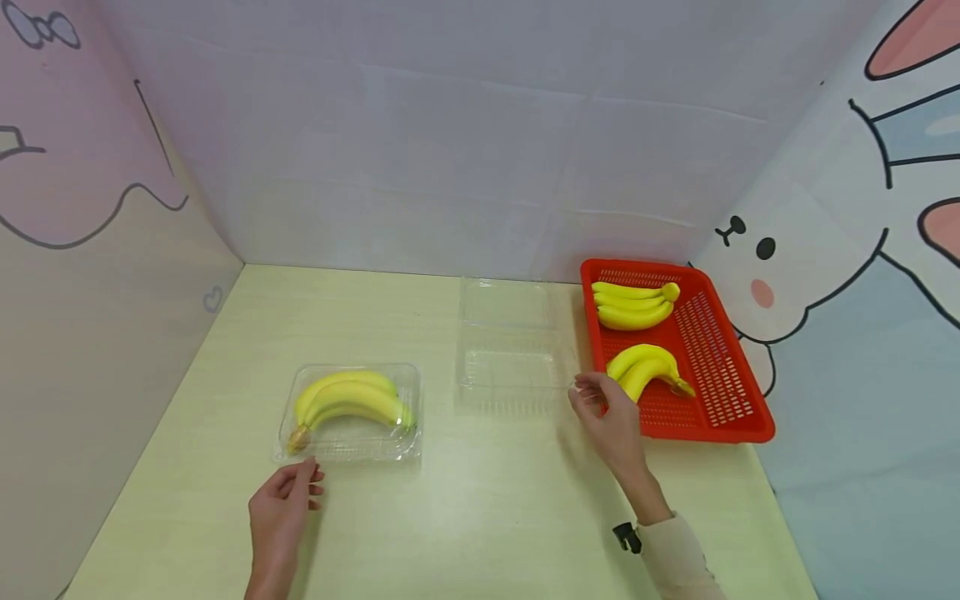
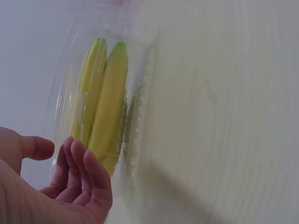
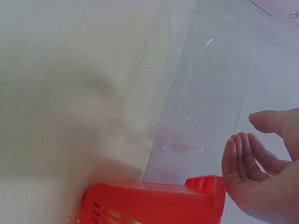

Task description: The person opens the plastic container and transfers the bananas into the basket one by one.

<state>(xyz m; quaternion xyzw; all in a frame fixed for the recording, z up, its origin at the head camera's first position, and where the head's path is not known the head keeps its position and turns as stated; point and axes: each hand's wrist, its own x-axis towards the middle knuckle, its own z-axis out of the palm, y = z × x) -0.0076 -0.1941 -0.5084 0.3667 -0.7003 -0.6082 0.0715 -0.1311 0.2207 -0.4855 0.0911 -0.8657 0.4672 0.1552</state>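
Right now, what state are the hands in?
Left hand: open, holding nothing, by the banana clamshell.
Right hand: open, holding nothing, by the red basket.

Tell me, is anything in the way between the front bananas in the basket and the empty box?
Yes. The left wall of the basket stands between the front bananas and the empty box, and in the head view the right hand hangs there too. I see nothing else.
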